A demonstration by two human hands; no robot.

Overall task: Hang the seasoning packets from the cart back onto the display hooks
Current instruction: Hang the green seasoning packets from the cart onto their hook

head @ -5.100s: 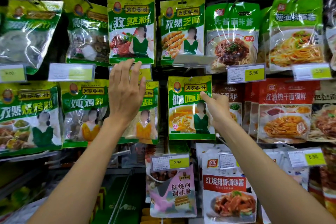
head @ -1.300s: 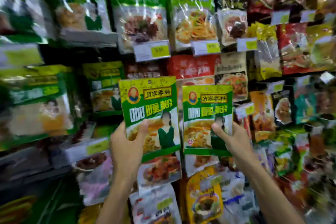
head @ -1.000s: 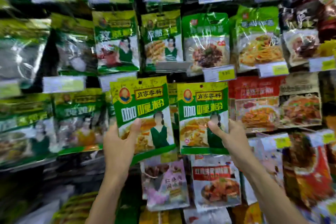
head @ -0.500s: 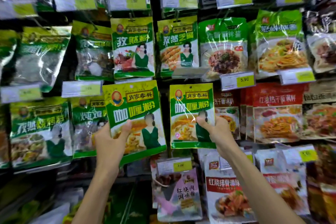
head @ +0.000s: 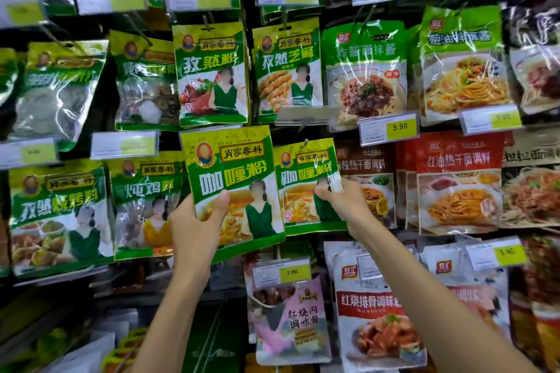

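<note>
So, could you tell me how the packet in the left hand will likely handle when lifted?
Probably light: the left hand holds the packet up by its lower left side alone. Likely fairly stiff, since it stands nearly upright above that grip without drooping. Its glossy film may be slippery.

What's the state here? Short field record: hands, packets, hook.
left hand: grips left packet at its lower left edge, thumb on the front
right hand: pinches right packet at its right edge
left packet: on no hook, slightly tilted, held in front of the display
right packet: hook tip shows at its top hole
overlap: left packet covers right packet's left edge
</note>
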